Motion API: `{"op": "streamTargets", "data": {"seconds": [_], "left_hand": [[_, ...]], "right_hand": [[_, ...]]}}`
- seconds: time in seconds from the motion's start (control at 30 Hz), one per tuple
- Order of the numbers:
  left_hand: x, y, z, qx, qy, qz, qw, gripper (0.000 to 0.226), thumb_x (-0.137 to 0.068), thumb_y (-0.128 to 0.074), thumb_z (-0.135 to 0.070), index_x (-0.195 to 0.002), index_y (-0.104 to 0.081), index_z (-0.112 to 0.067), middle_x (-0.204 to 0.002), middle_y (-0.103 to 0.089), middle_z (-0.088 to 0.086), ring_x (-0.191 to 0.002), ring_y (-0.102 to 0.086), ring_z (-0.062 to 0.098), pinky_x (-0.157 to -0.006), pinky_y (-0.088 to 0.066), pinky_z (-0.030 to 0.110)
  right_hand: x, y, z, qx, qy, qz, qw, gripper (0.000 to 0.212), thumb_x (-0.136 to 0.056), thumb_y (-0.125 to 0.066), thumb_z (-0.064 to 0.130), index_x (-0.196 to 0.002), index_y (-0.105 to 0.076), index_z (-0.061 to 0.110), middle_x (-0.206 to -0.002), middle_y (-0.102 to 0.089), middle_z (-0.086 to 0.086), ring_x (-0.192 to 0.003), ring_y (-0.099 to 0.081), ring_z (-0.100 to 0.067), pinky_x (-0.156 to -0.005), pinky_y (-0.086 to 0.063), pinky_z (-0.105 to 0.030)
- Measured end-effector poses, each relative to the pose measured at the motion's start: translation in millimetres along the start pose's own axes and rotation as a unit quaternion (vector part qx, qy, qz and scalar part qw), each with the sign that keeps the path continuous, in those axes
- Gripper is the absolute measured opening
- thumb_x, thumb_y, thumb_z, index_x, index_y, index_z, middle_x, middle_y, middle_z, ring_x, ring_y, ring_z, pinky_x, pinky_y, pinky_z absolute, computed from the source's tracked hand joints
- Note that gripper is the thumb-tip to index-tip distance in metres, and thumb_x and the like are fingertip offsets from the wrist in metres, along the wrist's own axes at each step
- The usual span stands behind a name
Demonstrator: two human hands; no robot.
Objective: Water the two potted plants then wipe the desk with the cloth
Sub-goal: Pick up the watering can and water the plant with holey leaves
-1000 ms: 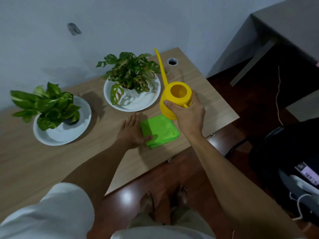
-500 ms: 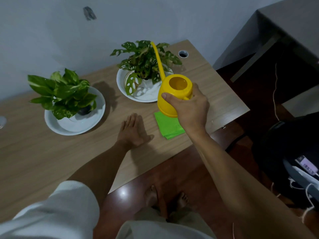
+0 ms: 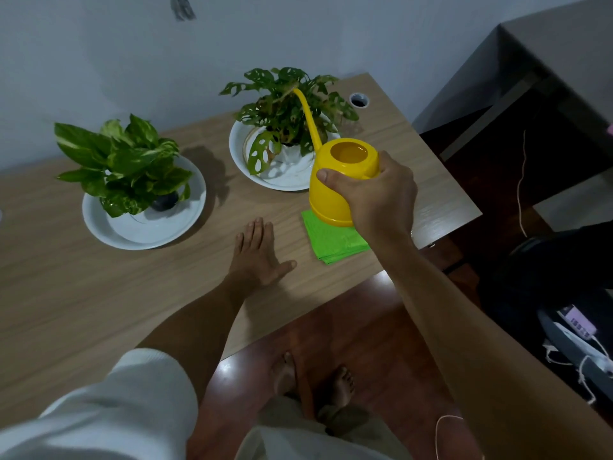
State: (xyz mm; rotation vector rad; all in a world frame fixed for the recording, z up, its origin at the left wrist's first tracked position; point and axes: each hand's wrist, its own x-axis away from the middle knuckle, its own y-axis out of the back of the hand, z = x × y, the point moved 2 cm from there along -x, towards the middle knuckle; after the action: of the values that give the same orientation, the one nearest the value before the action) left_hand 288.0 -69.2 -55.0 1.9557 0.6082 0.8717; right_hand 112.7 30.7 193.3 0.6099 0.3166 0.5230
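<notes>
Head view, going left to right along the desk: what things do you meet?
Leafy plant on its white plate → left hand flat on the desk → holey-leaf plant → yellow watering can held by the right hand.

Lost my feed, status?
Right hand grips watering can, spout among near plant. Left hand flat on desk. Cloth untouched. Nothing blocking.

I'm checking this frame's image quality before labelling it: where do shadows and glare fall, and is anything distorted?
Head view: the plants cast soft shadows rightward onto the desk; a bright glare patch sits on the glossy floor by the desk edge; wide-angle distortion bends that edge; the watering can and right hand look sharp; the room's right side is dim.
</notes>
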Motion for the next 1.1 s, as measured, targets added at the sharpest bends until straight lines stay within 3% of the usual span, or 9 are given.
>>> {"op": "streamTargets", "data": {"seconds": [1.1], "left_hand": [[-2.1, -8.6, 2.4, -0.007, 0.009, -0.006, 1.0, 0.118, -0.083, -0.048, -0.085, -0.165, 0.001, -0.015, -0.174, 0.008, 0.011, -0.161, 0.01, 0.028, -0.128, 0.003, 0.052]], "right_hand": [[-18.3, 30.6, 7.0, 0.037, -0.011, 0.006, 0.999, 0.075, -0.055, -0.082, 0.076, -0.101, -0.074, 0.017, -0.101, -0.076, -0.002, -0.095, -0.071, -0.024, -0.083, -0.059, -0.042]]}}
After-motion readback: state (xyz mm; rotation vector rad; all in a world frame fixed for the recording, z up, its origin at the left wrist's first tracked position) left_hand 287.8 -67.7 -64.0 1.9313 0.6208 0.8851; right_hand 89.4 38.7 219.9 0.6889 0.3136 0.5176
